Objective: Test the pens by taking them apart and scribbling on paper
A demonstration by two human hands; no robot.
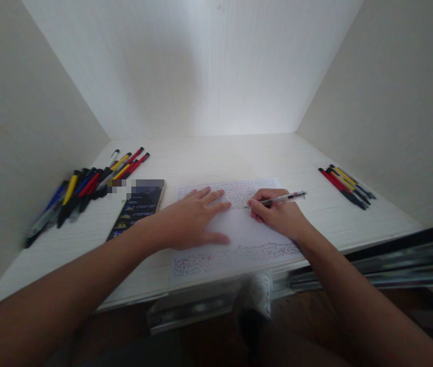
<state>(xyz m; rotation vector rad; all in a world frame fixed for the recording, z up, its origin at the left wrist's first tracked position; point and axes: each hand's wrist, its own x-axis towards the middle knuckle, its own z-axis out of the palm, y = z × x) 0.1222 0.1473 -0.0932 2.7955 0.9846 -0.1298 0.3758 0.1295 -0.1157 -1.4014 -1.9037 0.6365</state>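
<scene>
A sheet of paper (239,229) lies on the white desk, with lines of small handwriting across its upper part and a band of denser marks along its lower edge. My left hand (199,219) rests flat on the sheet's left half, fingers spread. In my right hand (272,211) is a clear-barrelled pen (291,196), pinched between thumb and fingers. Its tip meets the paper at or very near the lowest line of the upper writing. Part of the text is hidden under both hands.
A phone (136,206) with a lit screen lies left of the sheet, partly behind my left forearm. Many coloured pens (86,186) are heaped by the left wall. Several red and yellow pens (346,186) lie near the right wall. The desk's front edge (136,300) runs below the paper.
</scene>
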